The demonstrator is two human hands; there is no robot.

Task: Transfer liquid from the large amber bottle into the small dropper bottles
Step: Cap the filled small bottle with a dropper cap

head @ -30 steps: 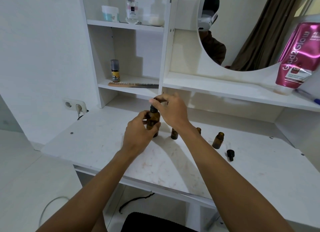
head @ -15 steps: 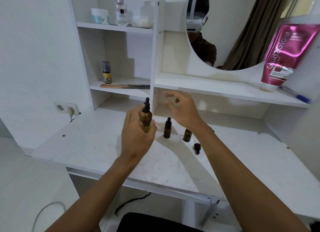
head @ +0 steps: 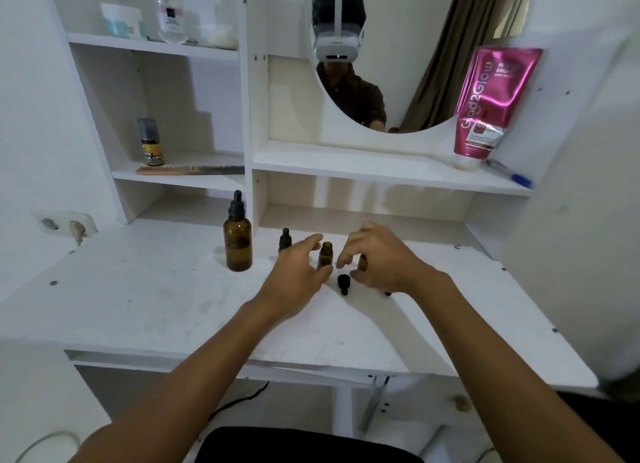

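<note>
White vanity desk (head: pixel 138 306), scuffed top, with shelves and a round mirror behind. Every place below is logged from the large amber bottle (head: pixel 238 244), which stands upright toward the back with its dropper cap on and no hand on it.

- Just right of it: small capped bottle (head: pixel 285 240), upright.
- Further right: open small bottle (head: pixel 325 253), upright, no cap.
- Beyond that: second small bottle (head: pixel 362 261), mostly hidden behind your right hand.
- Right of the amber bottle and nearer you: loose black dropper cap (head: pixel 344 282), lying on the desk.

Your left hand (head: pixel 294 272) is spread and holds nothing, fingertips close beside the open small bottle. Your right hand (head: pixel 377 258) curves down over the second small bottle. I cannot tell whether it pinches it or only hovers.

My reading is that you are readying the receivers and no liquid has been drawn yet.

- Take the open bottle low on its body, from the side, and leave the mouth clear.
- These bottles look light and narrow-based, so a brush from above would likely tip one.
- Set it close to the amber bottle so the dropper's carry is short.
- Mind the loose cap under your wrists.
</note>
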